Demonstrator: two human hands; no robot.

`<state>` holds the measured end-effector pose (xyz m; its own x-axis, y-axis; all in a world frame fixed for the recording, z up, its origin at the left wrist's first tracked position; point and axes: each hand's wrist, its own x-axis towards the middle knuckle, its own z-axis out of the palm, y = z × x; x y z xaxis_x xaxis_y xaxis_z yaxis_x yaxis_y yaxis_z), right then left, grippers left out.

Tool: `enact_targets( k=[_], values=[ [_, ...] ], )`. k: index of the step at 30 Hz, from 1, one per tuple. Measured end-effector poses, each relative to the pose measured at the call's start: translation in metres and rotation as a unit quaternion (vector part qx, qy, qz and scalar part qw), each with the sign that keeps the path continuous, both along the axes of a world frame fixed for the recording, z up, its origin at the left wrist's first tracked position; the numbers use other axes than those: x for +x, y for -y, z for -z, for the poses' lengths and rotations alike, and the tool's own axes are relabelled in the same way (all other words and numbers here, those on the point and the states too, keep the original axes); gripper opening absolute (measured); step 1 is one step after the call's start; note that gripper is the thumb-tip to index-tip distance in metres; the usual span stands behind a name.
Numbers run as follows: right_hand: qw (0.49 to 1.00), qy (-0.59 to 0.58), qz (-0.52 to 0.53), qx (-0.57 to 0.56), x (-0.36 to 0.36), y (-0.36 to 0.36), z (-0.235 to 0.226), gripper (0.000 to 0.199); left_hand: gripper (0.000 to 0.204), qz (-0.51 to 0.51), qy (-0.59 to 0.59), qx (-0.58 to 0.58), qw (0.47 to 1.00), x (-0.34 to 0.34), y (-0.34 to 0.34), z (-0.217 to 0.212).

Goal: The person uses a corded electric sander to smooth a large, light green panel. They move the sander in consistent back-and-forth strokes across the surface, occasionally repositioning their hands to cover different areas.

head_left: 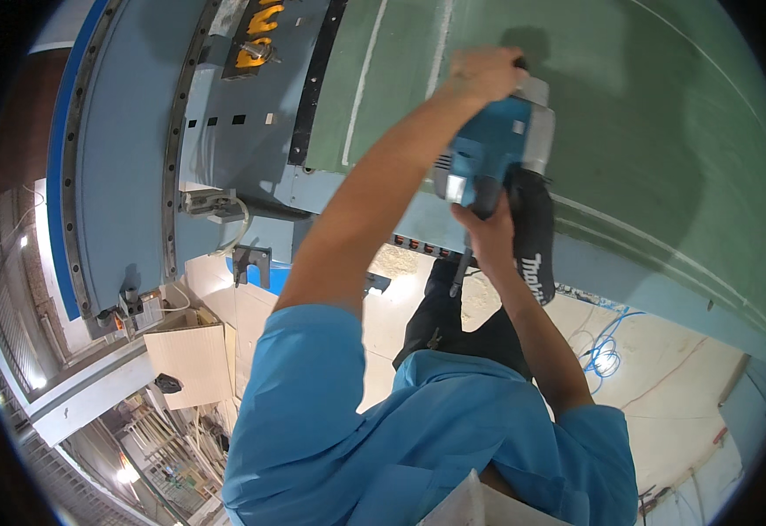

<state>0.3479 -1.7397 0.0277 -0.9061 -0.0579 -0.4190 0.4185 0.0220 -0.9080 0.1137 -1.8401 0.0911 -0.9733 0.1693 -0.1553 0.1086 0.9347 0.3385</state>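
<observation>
A teal belt sander (492, 136) with a grey side housing rests on the green work surface (646, 114). My left hand (485, 74), slightly blurred, is closed over the dark front knob at its far end. At the near end, my right hand (492, 237) wraps round the rear handle. A long black dust bag (534, 237) extends from the sander toward me, along the right of that hand. Its dark cord (462, 270) hangs past the near edge of the surface. The sander's underside is hidden.
Left of the work surface stands a blue-grey machine beam (133, 149) with dark rails. Yellow tool holders (260, 35) sit in a rack at the upper left. A coiled blue hose (606, 355) lies on the floor at right. Cardboard (188, 359) stands at lower left.
</observation>
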Motion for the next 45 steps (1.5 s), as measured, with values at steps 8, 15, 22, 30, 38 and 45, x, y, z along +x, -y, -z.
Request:
enact_targets(
  k=[8, 15, 22, 30, 38, 45],
  values=[
    [0.979, -0.026, -0.203, 0.018, -0.008, 0.151, -0.004, 0.070, 0.050, -0.156, -0.034, -0.091, 0.983, 0.038, 0.240, 0.009],
    [0.936, -0.044, -0.347, 0.028, -0.005, 0.224, -0.012, 0.075, 0.054, -0.269, -0.049, -0.096, 0.957, 0.107, 0.379, 0.015],
    [0.932, -0.036, -0.361, 0.001, -0.028, 0.227, -0.016, 0.073, 0.053, -0.322, -0.005, -0.055, 0.945, 0.100, 0.402, 0.016],
    [0.971, -0.082, -0.224, 0.025, -0.052, 0.139, -0.008, 0.059, 0.058, -0.226, 0.003, -0.084, 0.970, 0.018, 0.292, 0.020],
    [0.989, -0.058, -0.107, 0.085, -0.080, -0.016, 0.012, 0.056, 0.046, -0.095, 0.007, -0.049, 0.994, -0.061, 0.085, 0.044],
    [0.995, -0.038, 0.005, 0.089, -0.121, -0.197, 0.058, 0.055, 0.051, 0.041, 0.004, -0.106, 0.994, -0.139, -0.146, 0.095]
  ],
)
